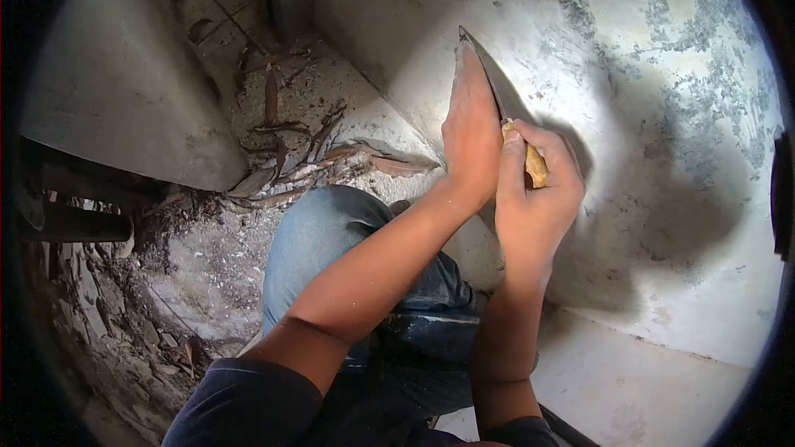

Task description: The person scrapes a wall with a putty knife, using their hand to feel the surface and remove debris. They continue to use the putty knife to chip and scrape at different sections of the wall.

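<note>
My right hand (538, 207) is wrapped around the yellow handle (535, 164) of a pointed hand tool, thumb along its near side. Its thin dark blade (489, 70) is seen nearly edge-on and tapers to a point up and to the left. My left hand (474, 136) lies alongside the blade, fingers stretched out flat and pale at their ends as if dusty. Both hands are close together before a pale wall (679, 157) with grey blotches, and their shadows fall on it.
Dry strips of debris (286, 149) lie along the wall's foot. A curved pale panel (132, 83) stands at the left, with a dark pipe (87, 222) below it. Rubble (141, 339) covers the floor at the lower left. My bent knee (319, 228) in jeans is under my left forearm.
</note>
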`<move>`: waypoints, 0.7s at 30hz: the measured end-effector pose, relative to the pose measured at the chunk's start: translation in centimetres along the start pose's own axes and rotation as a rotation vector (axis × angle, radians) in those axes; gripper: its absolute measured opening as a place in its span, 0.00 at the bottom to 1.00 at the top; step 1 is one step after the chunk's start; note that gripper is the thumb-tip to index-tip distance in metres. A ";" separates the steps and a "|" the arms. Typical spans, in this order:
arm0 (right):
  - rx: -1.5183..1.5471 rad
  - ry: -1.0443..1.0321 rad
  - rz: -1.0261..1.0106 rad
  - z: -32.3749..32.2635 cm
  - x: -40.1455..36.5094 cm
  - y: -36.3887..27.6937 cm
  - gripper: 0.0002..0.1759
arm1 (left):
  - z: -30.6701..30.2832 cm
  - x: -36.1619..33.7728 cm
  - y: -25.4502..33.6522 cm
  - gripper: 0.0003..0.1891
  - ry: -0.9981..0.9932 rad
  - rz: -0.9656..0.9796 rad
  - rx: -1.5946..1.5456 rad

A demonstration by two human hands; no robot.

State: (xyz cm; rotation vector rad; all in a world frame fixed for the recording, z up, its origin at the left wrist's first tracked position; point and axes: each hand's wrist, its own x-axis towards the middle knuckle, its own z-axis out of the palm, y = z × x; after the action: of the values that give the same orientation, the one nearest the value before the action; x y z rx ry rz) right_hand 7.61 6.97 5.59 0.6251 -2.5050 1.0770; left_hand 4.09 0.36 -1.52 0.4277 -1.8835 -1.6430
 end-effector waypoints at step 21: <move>0.133 -0.034 -0.056 -1.7 -3.7 0.5 0.19 | 0.1 -0.8 0.2 0.43 -0.022 0.214 0.131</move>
State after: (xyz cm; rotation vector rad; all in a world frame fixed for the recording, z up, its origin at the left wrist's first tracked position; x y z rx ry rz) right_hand 10.69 9.50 4.66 0.7520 -2.4439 1.2291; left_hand 4.63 0.94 -1.53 0.2512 -1.9854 -1.3963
